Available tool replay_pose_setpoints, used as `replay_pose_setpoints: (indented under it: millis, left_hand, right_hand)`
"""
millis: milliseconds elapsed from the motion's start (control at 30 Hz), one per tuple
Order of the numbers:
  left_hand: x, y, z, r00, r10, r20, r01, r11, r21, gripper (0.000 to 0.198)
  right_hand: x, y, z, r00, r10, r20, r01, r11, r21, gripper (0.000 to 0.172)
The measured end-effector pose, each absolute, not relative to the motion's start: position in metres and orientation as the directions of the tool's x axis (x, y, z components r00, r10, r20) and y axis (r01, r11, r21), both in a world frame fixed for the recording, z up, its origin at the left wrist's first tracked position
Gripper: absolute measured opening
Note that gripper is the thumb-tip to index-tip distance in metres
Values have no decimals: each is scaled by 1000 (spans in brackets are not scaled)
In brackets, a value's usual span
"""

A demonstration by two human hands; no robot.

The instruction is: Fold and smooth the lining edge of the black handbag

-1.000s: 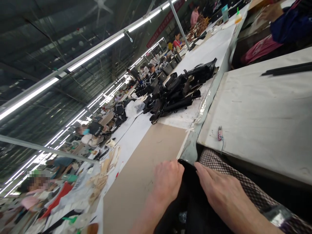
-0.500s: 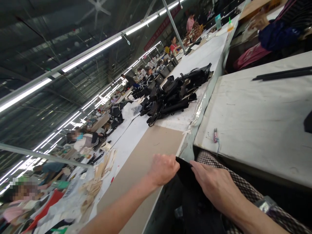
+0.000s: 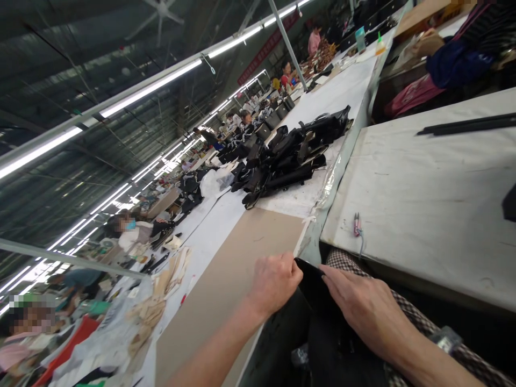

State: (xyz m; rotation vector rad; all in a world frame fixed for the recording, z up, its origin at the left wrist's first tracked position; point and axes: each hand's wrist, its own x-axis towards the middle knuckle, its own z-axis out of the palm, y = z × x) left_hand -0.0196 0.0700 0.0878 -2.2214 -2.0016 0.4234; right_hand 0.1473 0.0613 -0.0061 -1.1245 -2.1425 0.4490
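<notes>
One left hand (image 3: 276, 279), clenched on the top edge of a black piece (image 3: 311, 279), and one right hand (image 3: 365, 303), laid along the piece's other side, thumb hidden, so I cannot tell whether it grips; the piece stands between two tables, its lower part lost in shadow beside checked cloth (image 3: 343, 262). One tan board (image 3: 229, 263) on a long white worktop (image 3: 334, 86), under slanting tube lights (image 3: 151, 88); opposite, a pale covered table (image 3: 423, 188) with snips (image 3: 357, 226) and black strips (image 3: 467, 124). Beyond, a heap of black goods (image 3: 290, 156) hiding part of the worktop.
</notes>
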Motion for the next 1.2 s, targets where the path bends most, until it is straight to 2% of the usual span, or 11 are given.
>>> replay_pose_setpoints:
  millis: [133, 233, 333, 467, 633, 833, 1033, 1200]
  left_hand:
    - [-16, 75, 82, 67, 993, -94, 954, -91, -287, 22]
    - [-12, 81, 86, 74, 993, -89, 958, -96, -269, 24]
    - [-7, 85, 93, 90, 990, -104, 968, -112, -227, 31]
    - [1, 83, 99, 107, 980, -167, 985, -127, -114, 42]
    - [10, 78, 98, 54, 950, -306, 991, -14, 130, 43]
    - [3, 78, 86, 12, 944, -328, 903, 130, 408, 34]
    - [-10, 69, 74, -42, 928, -370, 839, 234, 492, 34]
    - [-9, 49, 78, -50, 877, -479, 798, 324, 509, 48]
  right_hand:
    - [156, 72, -6, -423, 833, 357, 564, 551, -615, 30]
    - [172, 75, -5, -450, 844, 291, 503, 509, -698, 33]
    - [191, 69, -3, -469, 858, 211, 460, 441, -771, 43]
    - [205, 60, 2, -485, 869, 98, 474, 356, -806, 39]
    - [203, 59, 6, -433, 891, 140, 491, 363, -792, 34]
    - [198, 55, 2, -416, 898, 144, 533, 369, -762, 34]
    - [187, 48, -7, -370, 908, 196, 593, 393, -703, 39]
    - [177, 44, -12, -357, 904, 234, 661, 422, -621, 40]
